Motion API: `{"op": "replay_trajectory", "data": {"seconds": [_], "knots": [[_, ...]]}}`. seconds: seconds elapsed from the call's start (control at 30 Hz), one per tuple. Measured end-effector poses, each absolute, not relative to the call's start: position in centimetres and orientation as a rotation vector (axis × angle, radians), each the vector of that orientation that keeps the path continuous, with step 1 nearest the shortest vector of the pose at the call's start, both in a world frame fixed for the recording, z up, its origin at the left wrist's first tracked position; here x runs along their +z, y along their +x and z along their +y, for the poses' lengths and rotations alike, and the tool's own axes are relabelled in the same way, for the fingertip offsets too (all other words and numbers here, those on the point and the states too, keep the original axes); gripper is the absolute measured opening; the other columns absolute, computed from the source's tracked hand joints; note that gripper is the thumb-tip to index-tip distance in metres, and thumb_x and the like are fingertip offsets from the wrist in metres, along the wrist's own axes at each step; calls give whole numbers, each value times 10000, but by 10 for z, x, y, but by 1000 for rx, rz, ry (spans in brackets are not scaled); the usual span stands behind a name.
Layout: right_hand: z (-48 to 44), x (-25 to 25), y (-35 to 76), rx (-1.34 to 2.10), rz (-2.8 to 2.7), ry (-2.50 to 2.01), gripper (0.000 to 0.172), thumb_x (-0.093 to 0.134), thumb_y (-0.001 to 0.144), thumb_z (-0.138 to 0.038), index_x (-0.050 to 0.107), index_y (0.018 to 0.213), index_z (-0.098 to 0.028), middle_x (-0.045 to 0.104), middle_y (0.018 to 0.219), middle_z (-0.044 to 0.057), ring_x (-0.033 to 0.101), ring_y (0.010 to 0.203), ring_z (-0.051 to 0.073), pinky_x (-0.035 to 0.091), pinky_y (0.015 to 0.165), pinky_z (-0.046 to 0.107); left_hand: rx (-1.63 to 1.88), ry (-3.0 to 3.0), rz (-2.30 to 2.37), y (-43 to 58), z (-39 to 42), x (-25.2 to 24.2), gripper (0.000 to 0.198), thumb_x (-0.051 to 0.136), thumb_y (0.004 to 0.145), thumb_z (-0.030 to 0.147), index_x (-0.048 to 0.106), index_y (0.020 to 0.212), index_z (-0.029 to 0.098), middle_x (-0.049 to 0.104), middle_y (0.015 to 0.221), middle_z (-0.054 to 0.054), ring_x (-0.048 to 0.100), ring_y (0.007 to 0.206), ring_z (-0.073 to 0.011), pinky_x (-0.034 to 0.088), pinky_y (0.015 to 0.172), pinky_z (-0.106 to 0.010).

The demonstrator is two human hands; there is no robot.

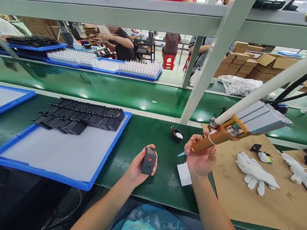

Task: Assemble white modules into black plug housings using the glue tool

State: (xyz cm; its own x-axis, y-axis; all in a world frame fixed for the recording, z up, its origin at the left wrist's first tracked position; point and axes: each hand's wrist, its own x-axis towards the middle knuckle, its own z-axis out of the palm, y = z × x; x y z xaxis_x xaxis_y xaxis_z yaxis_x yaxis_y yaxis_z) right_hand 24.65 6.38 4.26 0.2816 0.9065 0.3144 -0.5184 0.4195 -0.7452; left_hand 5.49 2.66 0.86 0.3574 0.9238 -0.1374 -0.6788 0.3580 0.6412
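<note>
In my left hand [140, 166], fingers closed round its sides, is a small black charger housing [149, 160] with orange-edged slots on the face toward me. My right hand [200, 157] grips a gold-coloured dispensing gun [209, 141] from below. Its tapered blue nozzle tip [181, 154] points left toward the charger, apart from it. Behind the right hand stands a small black open housing [177, 135] with wires and a white part. A white paper slip [184, 174] lies beneath the right wrist.
At left, a blue-rimmed tray [86, 185] holds rows of black housings [80, 114]. White gloves [255, 172] lie on brown cardboard [232, 195] at right. A shelf post [203, 71] and a white pole [253, 91] rise ahead. People sit beyond the green conveyor belt [133, 95].
</note>
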Motion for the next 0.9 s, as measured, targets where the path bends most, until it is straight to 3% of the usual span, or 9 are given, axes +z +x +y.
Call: {"op": "replay_trajectory", "data": {"seconds": [0.13,0.3,0.43,0.53,0.6,0.7,0.9], "knots": [[63,43,248,1040,-814,-544,402,511,824,-575,556,1099,-284,609,821,-9,521,461,114,360,457,274,1128,598,586,49,25,12,451,653,808,548,503,1086,226,560,758,20,561,517,-112,439,433,-221],[63,43,250,1037,-795,-551,447,538,789,-584,572,1103,-267,622,808,1,526,447,125,357,451,277,1095,663,900,15,22,24,438,587,877,475,476,1219,226,587,929,-28,597,720,-138,500,626,-269],[65,41,253,1046,-773,-540,476,572,748,-578,587,1089,-246,633,807,14,524,434,142,356,436,293,1107,1178,1472,-47,35,29,476,522,894,461,436,1297,222,579,984,-45,580,883,-198,478,802,-342],[66,40,255,1065,-758,-524,498,598,727,-575,593,1093,-236,631,813,21,522,439,145,361,432,299,903,1770,2086,-107,55,29,448,504,893,421,486,1254,156,583,1101,-122,519,1031,-290,394,938,-440],[66,40,254,1077,-758,-527,497,605,724,-572,596,1091,-237,628,809,21,524,442,145,367,434,300,585,2022,2399,-145,70,27,445,494,896,417,525,1231,126,580,1120,-172,463,1090,-354,348,954,-489],[65,40,252,1061,-770,-534,490,596,734,-581,593,1092,-246,621,798,14,521,442,140,366,439,292,205,2188,2612,-186,87,23,449,467,913,393,522,1258,111,572,1088,-194,429,1107,-378,327,936,-497],[66,39,247,1053,-756,-522,429,560,782,-576,559,1084,-271,618,822,-5,519,459,117,359,454,268,298,2283,2765,-209,94,17,486,466,915,389,479,1324,127,429,1333,-232,393,1172,-417,348,905,-510]]}}
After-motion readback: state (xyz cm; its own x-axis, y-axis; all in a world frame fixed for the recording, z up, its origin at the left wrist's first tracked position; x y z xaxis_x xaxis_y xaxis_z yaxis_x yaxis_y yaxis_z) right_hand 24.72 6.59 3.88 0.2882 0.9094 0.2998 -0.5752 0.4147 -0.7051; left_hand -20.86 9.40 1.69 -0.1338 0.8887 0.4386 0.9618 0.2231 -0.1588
